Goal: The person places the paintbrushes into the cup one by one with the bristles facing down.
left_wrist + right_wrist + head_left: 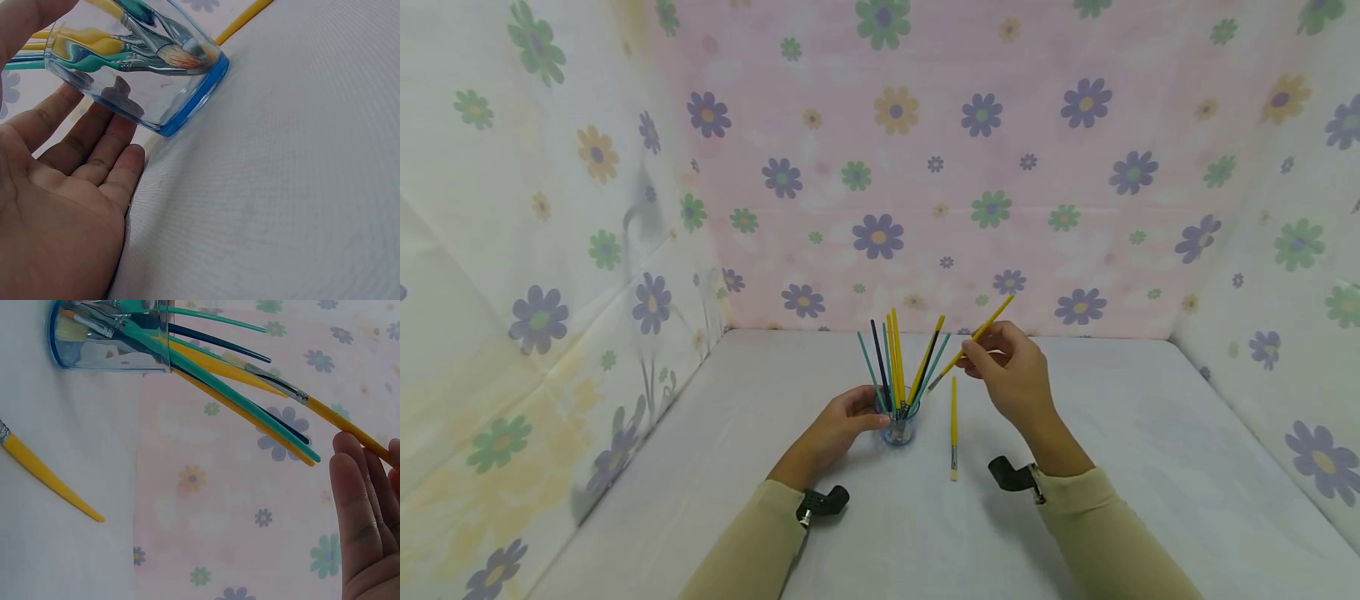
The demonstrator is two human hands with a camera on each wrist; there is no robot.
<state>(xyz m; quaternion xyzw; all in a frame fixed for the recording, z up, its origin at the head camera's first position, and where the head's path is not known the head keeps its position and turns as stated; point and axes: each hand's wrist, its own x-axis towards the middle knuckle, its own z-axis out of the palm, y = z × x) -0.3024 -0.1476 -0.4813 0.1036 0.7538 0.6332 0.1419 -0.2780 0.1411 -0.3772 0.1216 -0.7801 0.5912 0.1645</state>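
Note:
My left hand holds a clear glass cup with a blue base, thumb on one side and fingers round the other. Several paintbrushes with yellow, teal and dark blue handles stand in the cup, bristles down. To the right of the cup, my right hand pinches a yellow paintbrush by its handle. That brush slants with its bristles low, apart from the cup in the right wrist view. Another yellow paintbrush lies on the table between the cup and my right forearm, bristles towards me.
A white cloth covers the table. Flowered fabric hangs behind it, and more rises at the left and right sides. Black camera mounts sit on both wrists, over the beige sleeves.

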